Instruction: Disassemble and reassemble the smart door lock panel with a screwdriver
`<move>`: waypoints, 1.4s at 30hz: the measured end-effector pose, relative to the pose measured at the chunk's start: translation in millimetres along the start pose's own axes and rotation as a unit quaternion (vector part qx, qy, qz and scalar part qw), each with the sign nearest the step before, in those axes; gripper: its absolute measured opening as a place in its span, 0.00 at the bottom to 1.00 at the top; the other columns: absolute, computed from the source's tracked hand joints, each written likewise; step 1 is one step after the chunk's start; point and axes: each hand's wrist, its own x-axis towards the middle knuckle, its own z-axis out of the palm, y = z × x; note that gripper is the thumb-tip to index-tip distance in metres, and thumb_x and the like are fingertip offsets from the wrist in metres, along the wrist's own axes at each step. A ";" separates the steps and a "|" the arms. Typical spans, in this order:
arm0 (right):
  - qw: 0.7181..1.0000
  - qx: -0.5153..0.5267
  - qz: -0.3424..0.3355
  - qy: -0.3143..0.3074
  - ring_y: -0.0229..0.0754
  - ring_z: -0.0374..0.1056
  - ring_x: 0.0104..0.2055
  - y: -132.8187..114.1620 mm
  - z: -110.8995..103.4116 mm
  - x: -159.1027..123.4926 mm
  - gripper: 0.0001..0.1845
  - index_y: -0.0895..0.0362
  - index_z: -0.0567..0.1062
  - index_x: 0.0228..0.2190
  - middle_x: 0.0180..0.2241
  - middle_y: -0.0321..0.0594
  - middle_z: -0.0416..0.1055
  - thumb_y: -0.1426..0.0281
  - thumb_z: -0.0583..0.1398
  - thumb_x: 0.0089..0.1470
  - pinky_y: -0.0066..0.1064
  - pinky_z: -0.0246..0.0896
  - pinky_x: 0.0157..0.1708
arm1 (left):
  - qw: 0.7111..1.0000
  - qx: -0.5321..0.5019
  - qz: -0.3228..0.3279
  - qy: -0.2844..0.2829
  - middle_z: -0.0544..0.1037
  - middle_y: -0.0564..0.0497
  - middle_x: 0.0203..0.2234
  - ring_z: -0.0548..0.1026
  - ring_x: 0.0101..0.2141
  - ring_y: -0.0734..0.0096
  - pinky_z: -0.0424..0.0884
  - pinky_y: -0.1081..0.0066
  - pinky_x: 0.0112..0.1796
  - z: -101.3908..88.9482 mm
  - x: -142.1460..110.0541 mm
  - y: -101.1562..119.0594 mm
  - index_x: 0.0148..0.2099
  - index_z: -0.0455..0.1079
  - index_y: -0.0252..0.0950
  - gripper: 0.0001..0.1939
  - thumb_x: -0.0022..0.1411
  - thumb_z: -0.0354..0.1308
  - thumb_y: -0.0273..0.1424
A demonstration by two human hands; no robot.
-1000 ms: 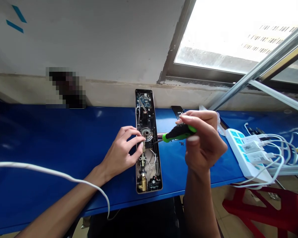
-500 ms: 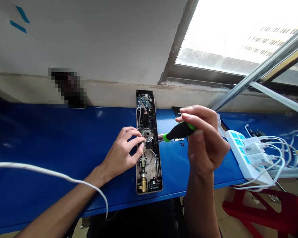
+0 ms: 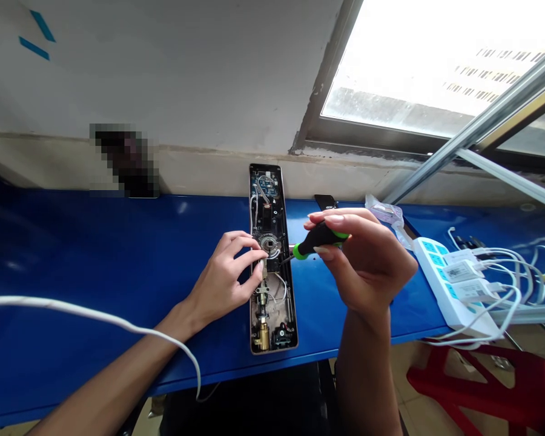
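A long, narrow open housing (image 3: 287, 242), which looks like an electronic door lock, lies on the blue table with its inside facing up. It holds a blue circuit board (image 3: 266, 185), white wires, a round ring in the middle and a brass cylinder (image 3: 264, 336) at the near end. My left hand (image 3: 229, 266) reaches in from the left, thumb and fingers pinched around a small metal part (image 3: 264, 270) mostly hidden by them. My right hand (image 3: 363, 260) grips the black and green handle of a screwdriver (image 3: 318, 239). Its slanted shaft reaches into the housing's right side, below the ring.
A white power strip (image 3: 449, 290) with plugged-in adapters and cables stands at the right. A black object (image 3: 326, 201) and a clear plastic bag (image 3: 386, 212) lie behind my right hand. A white cable (image 3: 95, 319) crosses my left forearm. A red stool (image 3: 504, 387) stands below.
My right hand has shifted its fingers on the screwdriver handle, which sits slightly further left and lower. The plastic bag is less covered. My left hand stays in place.
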 end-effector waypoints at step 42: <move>0.975 -0.221 0.012 0.005 0.49 0.82 0.46 44.3 -78.2 -29.4 0.40 0.45 0.69 0.63 0.55 0.42 0.77 0.76 0.71 0.51 0.42 0.82 0.41 | 0.978 0.066 0.121 -0.154 0.79 0.41 0.45 0.71 0.55 0.52 0.74 0.52 0.56 37.7 62.8 24.3 0.47 0.79 0.32 0.11 0.72 0.54 0.28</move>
